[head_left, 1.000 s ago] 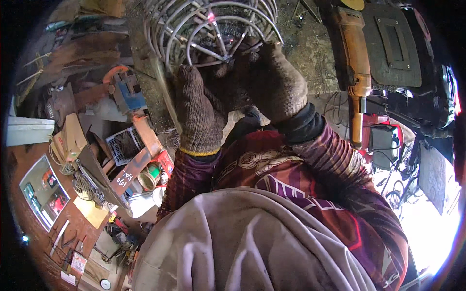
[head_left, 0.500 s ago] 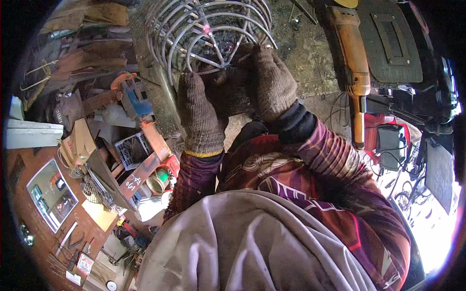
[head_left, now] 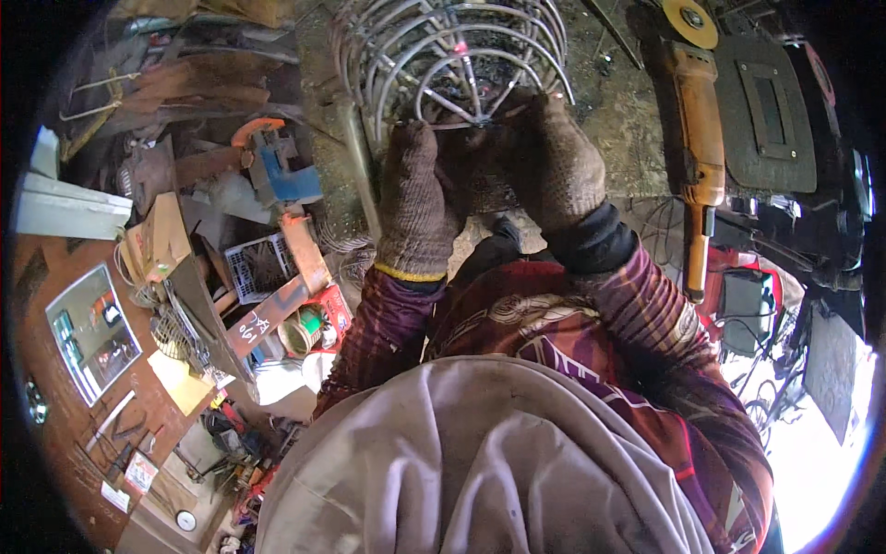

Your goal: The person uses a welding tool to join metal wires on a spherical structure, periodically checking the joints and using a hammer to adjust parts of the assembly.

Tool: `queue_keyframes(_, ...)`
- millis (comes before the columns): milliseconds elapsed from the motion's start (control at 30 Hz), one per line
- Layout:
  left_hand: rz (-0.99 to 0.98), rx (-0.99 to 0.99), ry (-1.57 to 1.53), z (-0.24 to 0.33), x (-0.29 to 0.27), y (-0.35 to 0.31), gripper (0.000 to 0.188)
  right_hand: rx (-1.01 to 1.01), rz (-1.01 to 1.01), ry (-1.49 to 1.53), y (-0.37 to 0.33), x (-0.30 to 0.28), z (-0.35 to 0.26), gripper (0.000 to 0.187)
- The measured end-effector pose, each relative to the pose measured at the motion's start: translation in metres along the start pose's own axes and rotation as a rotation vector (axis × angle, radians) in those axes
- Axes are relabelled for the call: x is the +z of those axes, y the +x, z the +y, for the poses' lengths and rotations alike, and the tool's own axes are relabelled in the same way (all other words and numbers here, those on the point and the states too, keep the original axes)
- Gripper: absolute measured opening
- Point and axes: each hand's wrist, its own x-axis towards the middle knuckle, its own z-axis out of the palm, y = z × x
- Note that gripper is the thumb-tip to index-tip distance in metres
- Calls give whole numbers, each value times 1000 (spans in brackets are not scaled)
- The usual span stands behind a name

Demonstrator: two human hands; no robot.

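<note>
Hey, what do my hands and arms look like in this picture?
Your left hand wears a brownish-grey knit glove with a yellow edge; your right hand wears a similar one, with a black band at the wrist. The left sleeve is maroon-purple; the right sleeve is maroon with paler streaks.

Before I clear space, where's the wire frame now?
In the head view, the wire frame is top centre, left of the orange grinder, its near end between the left hand and right hand.

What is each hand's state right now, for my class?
Left hand: closed, holding the near end of the metal frame.
Right hand: closed, holding that same end; fingers shadowed.
</note>
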Motion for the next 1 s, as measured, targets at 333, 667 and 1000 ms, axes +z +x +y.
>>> queue_keyframes(333, 34, -14, -122, -3, 9, -1, 31, -315, -116, -633, -1, -3, -7, 33)
queue_keyframes(667, -22, 3, -91, -2, 7, 2, 40, 278, -79, 502, 10, -10, 7, 38)
queue_keyframes(1000, -84, -32, -180, 0, 6, 0, 38, 311, -179, 552, 13, -21, 11, 38)
